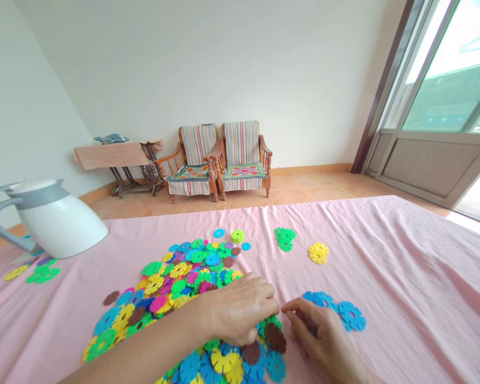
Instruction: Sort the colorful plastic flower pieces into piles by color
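Heap of notched discs lies right of the white jug, my left hand over it, bent fingers hiding any hold. Farther right of the jug, my right hand curls narrowly; I cannot tell whether it grips anything.

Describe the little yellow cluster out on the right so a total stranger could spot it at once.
Start at the pink cloth and its big multicoloured pile of discs. Right of that pile, beyond the right hand, sits the yellow cluster. It is all yellow; its neighbours are green discs to the left and blue discs nearer you.
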`<state>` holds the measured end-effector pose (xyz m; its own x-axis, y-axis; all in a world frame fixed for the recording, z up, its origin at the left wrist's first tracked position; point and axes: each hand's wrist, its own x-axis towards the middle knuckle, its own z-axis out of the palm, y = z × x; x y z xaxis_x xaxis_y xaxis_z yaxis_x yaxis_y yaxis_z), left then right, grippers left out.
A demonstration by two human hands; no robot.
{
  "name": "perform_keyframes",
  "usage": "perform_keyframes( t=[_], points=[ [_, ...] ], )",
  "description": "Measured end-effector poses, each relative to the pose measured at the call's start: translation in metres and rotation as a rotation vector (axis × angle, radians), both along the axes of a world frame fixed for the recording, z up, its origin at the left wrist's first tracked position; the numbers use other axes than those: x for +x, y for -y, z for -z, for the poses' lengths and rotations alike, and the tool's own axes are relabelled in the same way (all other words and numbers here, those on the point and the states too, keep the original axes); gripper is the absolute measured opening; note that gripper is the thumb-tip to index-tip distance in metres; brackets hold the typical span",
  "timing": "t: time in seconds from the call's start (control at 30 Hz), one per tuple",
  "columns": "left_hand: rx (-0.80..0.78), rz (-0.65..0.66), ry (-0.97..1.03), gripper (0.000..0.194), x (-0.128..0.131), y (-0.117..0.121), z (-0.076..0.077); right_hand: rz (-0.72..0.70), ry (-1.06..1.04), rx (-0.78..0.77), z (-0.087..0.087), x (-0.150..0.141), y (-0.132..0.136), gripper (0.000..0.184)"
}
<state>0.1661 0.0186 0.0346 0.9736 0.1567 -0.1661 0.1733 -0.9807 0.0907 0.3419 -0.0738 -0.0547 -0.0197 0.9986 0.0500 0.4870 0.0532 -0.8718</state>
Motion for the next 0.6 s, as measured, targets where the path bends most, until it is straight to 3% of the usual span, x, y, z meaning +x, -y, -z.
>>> perform_keyframes(
  t=[0.2, 0.43, 0.6],
  points=[
    [-0.116, -0.021, -0.002, 0.029, 0.003, -0.002, -0.004, 0.007, 0.03, 0.022, 0.005, 0.001, -0.001, 0.034],
    [-0.003, -0.163, 0.11, 0.021, -0.007, 0.011, -0.024, -0.033, -0.053, -0.004, -0.006, -0.001, 0.001, 0.033],
    [-0.098, -0.307, 0.205, 0.032, -0.03, -0.008, -0.018, -0.022, -0.012, -0.012, -0.011, -0.001, 0.001, 0.032]
  ],
)
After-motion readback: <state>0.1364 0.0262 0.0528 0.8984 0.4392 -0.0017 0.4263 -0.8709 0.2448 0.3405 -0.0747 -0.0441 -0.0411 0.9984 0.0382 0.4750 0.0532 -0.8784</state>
